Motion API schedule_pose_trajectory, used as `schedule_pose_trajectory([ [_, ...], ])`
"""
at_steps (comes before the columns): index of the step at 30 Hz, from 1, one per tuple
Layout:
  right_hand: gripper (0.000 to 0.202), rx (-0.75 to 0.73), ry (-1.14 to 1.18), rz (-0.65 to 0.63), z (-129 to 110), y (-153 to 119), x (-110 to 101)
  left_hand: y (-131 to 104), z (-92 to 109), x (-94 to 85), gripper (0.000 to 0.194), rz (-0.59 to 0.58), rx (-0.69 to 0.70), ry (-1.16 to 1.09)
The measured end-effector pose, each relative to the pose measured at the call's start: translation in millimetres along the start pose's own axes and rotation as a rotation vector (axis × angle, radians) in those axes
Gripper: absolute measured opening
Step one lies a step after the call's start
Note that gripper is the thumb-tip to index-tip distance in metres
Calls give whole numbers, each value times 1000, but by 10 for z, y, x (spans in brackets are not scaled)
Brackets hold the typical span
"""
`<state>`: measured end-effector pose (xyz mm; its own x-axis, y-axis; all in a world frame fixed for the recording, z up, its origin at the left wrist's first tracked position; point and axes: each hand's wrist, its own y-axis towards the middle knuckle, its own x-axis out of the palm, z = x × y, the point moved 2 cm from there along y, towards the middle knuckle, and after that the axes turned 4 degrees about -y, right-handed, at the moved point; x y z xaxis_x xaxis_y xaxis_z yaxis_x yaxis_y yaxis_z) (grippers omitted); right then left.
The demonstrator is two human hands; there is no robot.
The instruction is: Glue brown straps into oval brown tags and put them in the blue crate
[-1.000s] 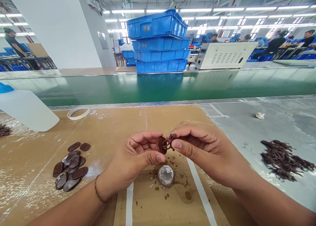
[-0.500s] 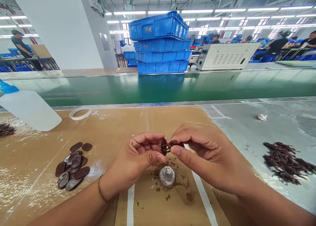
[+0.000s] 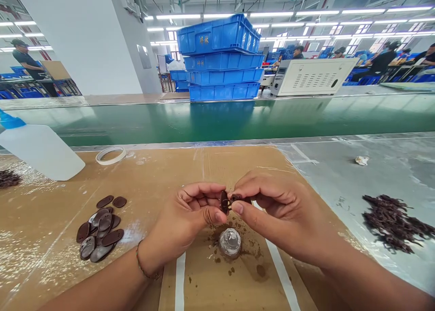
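Between thumb and fingers, my left hand point(image 3: 192, 218) pinches a small dark brown oval piece point(image 3: 224, 202), turned nearly edge-on. My right hand point(image 3: 277, 206) grips a small dark brown branched piece point(image 3: 236, 197), its near end against or very close to the oval's face. Thin prongs seem to bridge the two; exact contact is too small to tell. Below both hands sits a small round clear pot point(image 3: 230, 243) with whitish residue, dark spots around it. At the left lies a pile of brown oval pieces point(image 3: 105, 222). Far right, a heap of dark brown branched pieces point(image 3: 390, 220) rests on the grey surface.
A white bottle point(image 3: 44, 150) with a blue cap leans at the left, near a tape roll point(image 3: 111, 156). Beyond the cardboard point(image 3: 163, 166) runs a green belt point(image 3: 152, 123). Stacked blue crates point(image 3: 222, 64) and a beige metal box point(image 3: 314, 77) stand behind it. Several people work farther back.
The oval piece has turned slightly more edge-on, and the two pieces appear a little closer together. Both hands stay almost in place.
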<state>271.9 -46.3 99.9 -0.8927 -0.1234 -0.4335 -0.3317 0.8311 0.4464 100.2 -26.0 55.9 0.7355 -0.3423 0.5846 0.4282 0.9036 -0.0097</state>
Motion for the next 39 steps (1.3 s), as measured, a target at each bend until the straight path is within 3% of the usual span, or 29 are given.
schedule_pose_trajectory([
  [13,9,114,193,-66,29,-13,15,1,23,-43,31,54,0,118],
  [22,6,227,363,-81,69,-36,25,-29,-17,-86,18,17,26,160],
  [30,12,317,523,-102,101,-17,62,21,-35,-94,20,24,16,140],
  [39,15,344,488,-97,122,8,64,6,-52,-116,16,59,-30,127],
])
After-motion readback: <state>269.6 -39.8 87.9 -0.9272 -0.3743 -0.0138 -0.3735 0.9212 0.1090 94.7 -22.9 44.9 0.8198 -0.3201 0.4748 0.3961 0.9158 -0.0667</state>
